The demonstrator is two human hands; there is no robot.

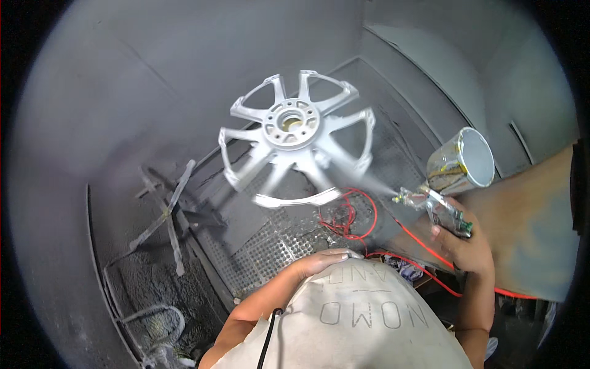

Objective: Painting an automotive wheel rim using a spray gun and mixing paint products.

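My right hand (461, 243) grips a spray gun (444, 212) with a paint-spattered cup (461, 163) on top, wide mouth tilted to the right. A pale mist leaves its nozzle toward a spoked wheel part (332, 144), white-silver, with a round hub and open gaps between the spokes. The wheel part stands ahead of me, apart from the gun; its lower spokes look smeared. What holds it up is hidden beneath it. My left hand (321, 261) lies against the front of my pale shirt, fingers stretched out, fingertips greyish.
A red hose (424, 246) runs from the right and coils on the dark floor by a perforated mat (270, 246). To the left stands a paint-crusted cross-shaped stand (167, 212). Grey walls enclose the space; a brownish curved panel (522, 227) is at right.
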